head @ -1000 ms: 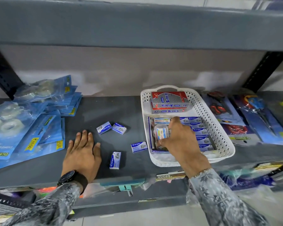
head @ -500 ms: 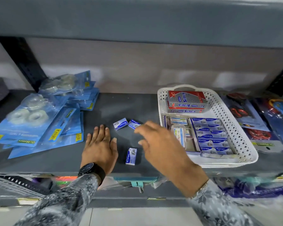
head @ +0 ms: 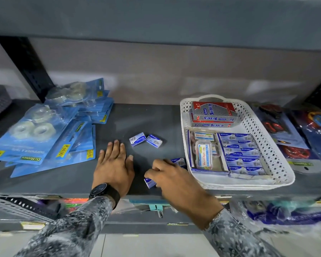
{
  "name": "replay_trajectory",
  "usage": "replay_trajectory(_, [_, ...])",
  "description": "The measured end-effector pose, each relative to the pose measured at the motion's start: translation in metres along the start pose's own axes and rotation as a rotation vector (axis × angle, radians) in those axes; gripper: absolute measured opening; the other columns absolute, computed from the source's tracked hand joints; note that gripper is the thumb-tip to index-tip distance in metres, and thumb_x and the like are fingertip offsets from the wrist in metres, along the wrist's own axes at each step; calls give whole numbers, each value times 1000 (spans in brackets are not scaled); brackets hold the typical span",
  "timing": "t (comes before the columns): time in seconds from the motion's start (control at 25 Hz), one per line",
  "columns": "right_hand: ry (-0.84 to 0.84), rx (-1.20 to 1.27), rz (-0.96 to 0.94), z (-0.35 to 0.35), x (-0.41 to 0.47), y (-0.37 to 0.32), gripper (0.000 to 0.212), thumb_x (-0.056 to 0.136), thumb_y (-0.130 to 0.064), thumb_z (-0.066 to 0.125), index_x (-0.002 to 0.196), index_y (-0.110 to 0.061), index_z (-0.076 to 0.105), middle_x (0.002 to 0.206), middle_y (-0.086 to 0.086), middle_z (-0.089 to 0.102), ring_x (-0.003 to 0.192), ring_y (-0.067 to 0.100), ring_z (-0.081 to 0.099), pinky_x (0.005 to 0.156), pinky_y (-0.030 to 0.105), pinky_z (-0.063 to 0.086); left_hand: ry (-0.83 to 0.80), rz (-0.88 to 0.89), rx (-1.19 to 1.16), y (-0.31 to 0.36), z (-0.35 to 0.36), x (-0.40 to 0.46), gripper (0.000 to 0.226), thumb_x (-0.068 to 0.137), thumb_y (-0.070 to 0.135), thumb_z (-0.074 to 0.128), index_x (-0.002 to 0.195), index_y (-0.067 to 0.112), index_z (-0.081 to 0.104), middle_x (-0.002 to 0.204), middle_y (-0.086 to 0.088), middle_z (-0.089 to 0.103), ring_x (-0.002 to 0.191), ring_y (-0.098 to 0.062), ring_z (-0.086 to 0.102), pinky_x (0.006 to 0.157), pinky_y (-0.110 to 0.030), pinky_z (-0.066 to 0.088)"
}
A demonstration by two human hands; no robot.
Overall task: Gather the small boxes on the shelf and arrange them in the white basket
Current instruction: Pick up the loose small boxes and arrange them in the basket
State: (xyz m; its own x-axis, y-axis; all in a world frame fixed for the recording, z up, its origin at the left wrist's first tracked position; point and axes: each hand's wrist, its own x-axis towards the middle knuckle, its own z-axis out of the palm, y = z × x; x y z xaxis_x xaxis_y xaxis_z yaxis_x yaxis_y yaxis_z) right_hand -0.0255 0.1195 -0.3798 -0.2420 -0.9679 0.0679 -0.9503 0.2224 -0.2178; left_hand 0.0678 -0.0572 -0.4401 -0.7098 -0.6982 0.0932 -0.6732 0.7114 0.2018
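The right hand [head: 176,180] has its grip curled around one small box [head: 150,182] near the front edge of the shelf [head: 152,119], left of the white basket [head: 263,145]. The left hand [head: 113,164] lies flat and open, further left of the basket, holding nothing. Pinch the box by its sides and lift it over the basket's rim, I think. Another box [head: 179,161] peeks out just beside the basket, and two more boxes [head: 145,141] wait further left. Bare shelf between them gives room.

Two boxes [head: 145,141] lie left of the basket [head: 252,184] — tape packs [head: 44,138] farther left.
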Motion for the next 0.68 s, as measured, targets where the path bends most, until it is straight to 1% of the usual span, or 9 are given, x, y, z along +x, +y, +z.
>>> replay_trajectory(0.08, [85,-13,12,-8,-10,-5,52,76,6,69,122,-19,64,116,6,55,103,29,61,67,42,60,-2,-6,1,0,1,0,68,96,46,14,153,11,29,165,-7,22,154,-23,13,125,-42,11])
replay_trajectory(0.16, [247,48,56,-24,-24,-5,62,70,9,69,123,-23,64,117,3,58,99,25,64,64,40,61,2,-9,-3,0,2,0,69,95,46,15,152,10,32,164,-8,24,153,-23,15,125,-43,12])
replay_trajectory(0.24, [420,66,174,-48,-37,11,64,70,7,67,123,-29,66,117,-4,62,97,18,67,67,36,61,16,-4,-9,1,2,-1,71,94,47,14,151,9,35,163,-8,27,153,-24,17,125,-44,13])
replay_trajectory(0.28, [476,46,258,-60,-43,25,60,73,3,66,123,-31,68,115,-6,63,96,17,68,69,36,61,17,-3,-11,1,2,-1,71,94,47,15,151,9,35,163,-8,27,153,-24,17,125,-44,13])
replay_trajectory(0.32, [495,9,350,-68,-50,42,54,77,0,67,121,-31,70,112,-6,65,95,19,69,70,37,61,13,-3,-11,1,1,-1,70,95,47,15,151,10,34,163,-8,26,153,-24,16,125,-43,13])
replay_trajectory(0.4, [414,-59,552,-77,-62,75,48,81,0,72,118,-30,73,107,-2,68,92,24,69,74,41,62,1,-7,-3,1,1,-1,65,98,44,20,152,11,32,164,-7,23,154,-22,14,125,-43,12])
replay_trajectory(0.48, [258,-50,710,-77,-72,98,47,85,-1,71,120,-33,73,114,2,70,99,28,70,86,43,60,-2,-11,10,1,1,-1,61,100,41,24,152,11,31,164,-7,23,154,-22,14,125,-43,12])
replay_trajectory(0.56, [144,-5,821,-74,-79,112,45,89,-3,67,123,-33,73,123,6,69,107,30,69,97,40,55,-7,-11,18,1,1,-1,61,100,40,25,152,10,31,164,-7,24,153,-22,15,125,-43,11])
replay_trajectory(0.68, [121,26,929,-71,-79,125,42,89,-3,67,120,-31,74,124,9,71,108,31,68,98,35,50,-13,-13,17,1,1,0,61,100,40,24,153,11,30,164,-6,22,154,-21,13,125,-42,10])
